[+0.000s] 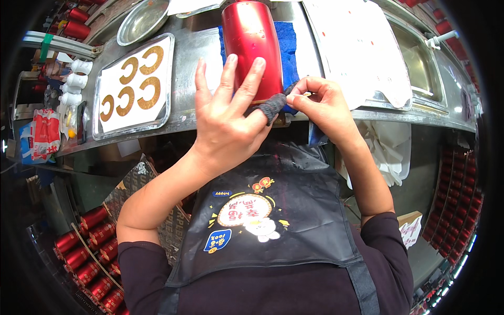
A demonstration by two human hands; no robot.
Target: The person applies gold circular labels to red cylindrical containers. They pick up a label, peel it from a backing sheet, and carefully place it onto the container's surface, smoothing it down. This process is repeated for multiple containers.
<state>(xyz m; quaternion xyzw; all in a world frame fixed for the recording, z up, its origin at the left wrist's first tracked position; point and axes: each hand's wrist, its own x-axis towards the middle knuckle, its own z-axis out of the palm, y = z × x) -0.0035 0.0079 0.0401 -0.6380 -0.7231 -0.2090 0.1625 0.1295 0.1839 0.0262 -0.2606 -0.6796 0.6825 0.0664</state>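
Observation:
A glossy red metal cylinder (253, 47) lies lengthwise on a blue cloth (287, 44) on the metal bench. My left hand (228, 118) rests against its near left side, fingers spread, their tips on or beside the red surface. A dark grey strip of cloth (272, 107) covers the end of one finger of that hand, close to the cylinder's near end. With thumb and fingers closed, my right hand (320, 102) pinches the strip's free end just right of the cylinder. The wrapped fingertip itself is hidden.
On the left, a tray (169, 89) holds white paper with several gold C-shaped pieces; a metal bowl (142, 23) stands behind. White sheets (357, 47) and a metal basin (420, 63) lie right. Red cylinders (94, 257) fill racks lower left; a bin (386, 152) hangs below the bench.

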